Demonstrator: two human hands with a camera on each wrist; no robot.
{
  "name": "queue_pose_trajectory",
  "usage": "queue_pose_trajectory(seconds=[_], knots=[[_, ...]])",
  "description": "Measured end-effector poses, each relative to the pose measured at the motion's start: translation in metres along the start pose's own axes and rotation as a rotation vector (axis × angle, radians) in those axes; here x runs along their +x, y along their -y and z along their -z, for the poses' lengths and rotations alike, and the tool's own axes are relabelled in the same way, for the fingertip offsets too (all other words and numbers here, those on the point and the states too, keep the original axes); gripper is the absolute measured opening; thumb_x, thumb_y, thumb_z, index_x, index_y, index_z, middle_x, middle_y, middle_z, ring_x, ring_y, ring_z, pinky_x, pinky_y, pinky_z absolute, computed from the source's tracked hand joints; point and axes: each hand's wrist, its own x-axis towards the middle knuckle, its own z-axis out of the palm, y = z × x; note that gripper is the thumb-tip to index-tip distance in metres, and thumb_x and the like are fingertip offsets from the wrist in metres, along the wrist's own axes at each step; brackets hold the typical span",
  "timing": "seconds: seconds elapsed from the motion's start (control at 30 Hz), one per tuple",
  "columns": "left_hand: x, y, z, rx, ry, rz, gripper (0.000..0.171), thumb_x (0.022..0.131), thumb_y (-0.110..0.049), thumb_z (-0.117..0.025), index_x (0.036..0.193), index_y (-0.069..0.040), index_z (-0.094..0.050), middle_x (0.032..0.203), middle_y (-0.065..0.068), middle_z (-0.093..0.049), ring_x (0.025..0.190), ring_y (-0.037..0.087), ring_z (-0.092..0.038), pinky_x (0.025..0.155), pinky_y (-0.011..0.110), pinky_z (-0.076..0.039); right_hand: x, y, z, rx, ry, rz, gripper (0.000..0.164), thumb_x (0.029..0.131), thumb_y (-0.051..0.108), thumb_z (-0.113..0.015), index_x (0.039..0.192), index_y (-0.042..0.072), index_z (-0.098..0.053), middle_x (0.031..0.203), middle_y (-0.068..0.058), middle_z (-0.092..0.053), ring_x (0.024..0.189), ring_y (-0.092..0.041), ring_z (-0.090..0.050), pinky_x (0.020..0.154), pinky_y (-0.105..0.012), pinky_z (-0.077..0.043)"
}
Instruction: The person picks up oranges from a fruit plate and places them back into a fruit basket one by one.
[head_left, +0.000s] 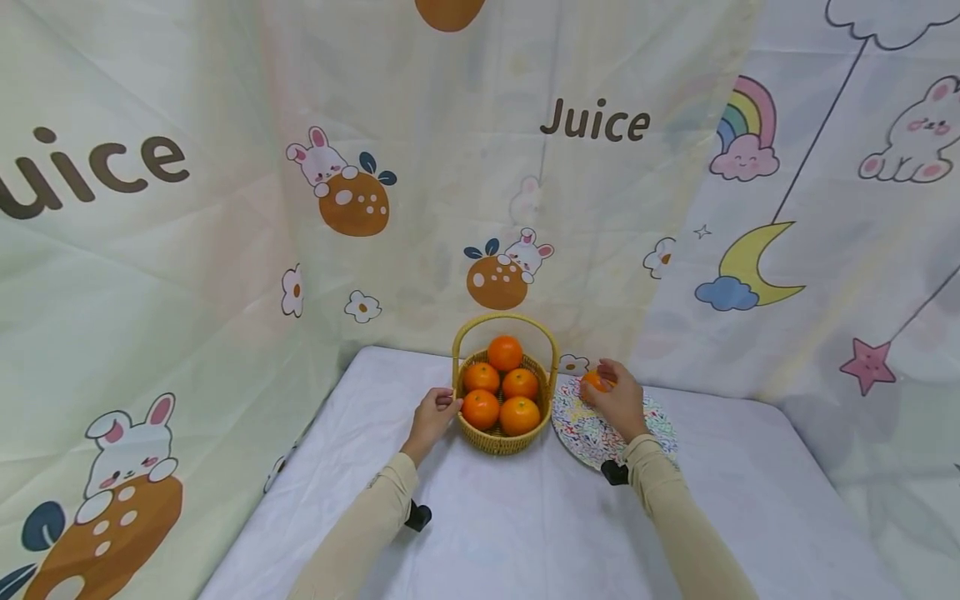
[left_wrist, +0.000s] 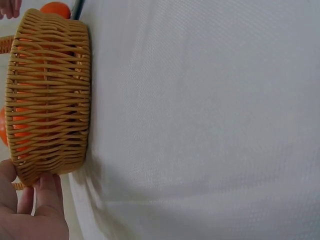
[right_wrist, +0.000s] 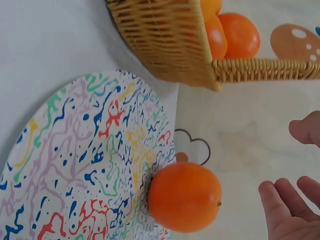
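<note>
A wicker basket [head_left: 501,445] with a hooped handle stands on the table, holding several oranges [head_left: 519,417]. My left hand [head_left: 433,417] grips its left rim, thumb on the rim and fingers against the outer weave, as the left wrist view shows. To the right of the basket lies a round plate [head_left: 581,435] with a multicoloured squiggle pattern. One orange [right_wrist: 185,197] rests on the plate toward its far edge. My right hand [head_left: 624,406] hovers by that orange; in the right wrist view its fingers are spread apart from the fruit and hold nothing.
White cloth covers the table [head_left: 510,533]. Behind and at the sides hangs a printed curtain [head_left: 420,167], close to the table's back edge. The basket handle [head_left: 504,317] arches above the fruit, and the plate sits close beside the basket.
</note>
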Motion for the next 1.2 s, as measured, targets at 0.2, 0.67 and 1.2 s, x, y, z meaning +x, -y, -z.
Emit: queue_pose_trajectory(seconds=[0.2, 0.67, 1.2], knots=[[0.002, 0.003, -0.001, 0.005, 0.001, -0.014, 0.033, 0.094, -0.02, -0.068, 0.119, -0.002, -0.058, 0.106, 0.01, -0.062, 0.097, 0.024, -0.059, 0.081, 0.034, -0.053, 0.007, -0.013, 0.003, -0.015, -0.051, -0.066, 0.071, 0.085, 0.018, -0.075, 0.143, -0.002, -0.04, 0.142, -0.025, -0.046, 0.129, -0.04, -0.045, 0.104, -0.05, -0.039], [0.003, 0.006, -0.001, 0.006, 0.002, -0.007, 0.034, 0.093, -0.021, -0.068, 0.119, -0.002, -0.058, 0.106, 0.01, -0.063, 0.097, 0.024, -0.06, 0.081, 0.035, -0.053, 0.015, -0.048, -0.006, 0.038, -0.067, -0.243, 0.085, 0.087, 0.026, -0.074, 0.149, -0.004, -0.024, 0.151, -0.029, -0.031, 0.137, -0.044, -0.032, 0.108, -0.055, -0.031], [0.0, 0.003, -0.001, -0.012, -0.013, -0.035, 0.034, 0.092, -0.02, -0.07, 0.117, 0.0, -0.058, 0.104, 0.012, -0.063, 0.095, 0.025, -0.06, 0.079, 0.034, -0.054, 0.014, -0.066, -0.019, 0.035, 0.027, -0.403, 0.093, 0.089, 0.033, -0.072, 0.153, -0.001, -0.015, 0.155, -0.027, -0.023, 0.138, -0.045, -0.027, 0.112, -0.055, -0.024]])
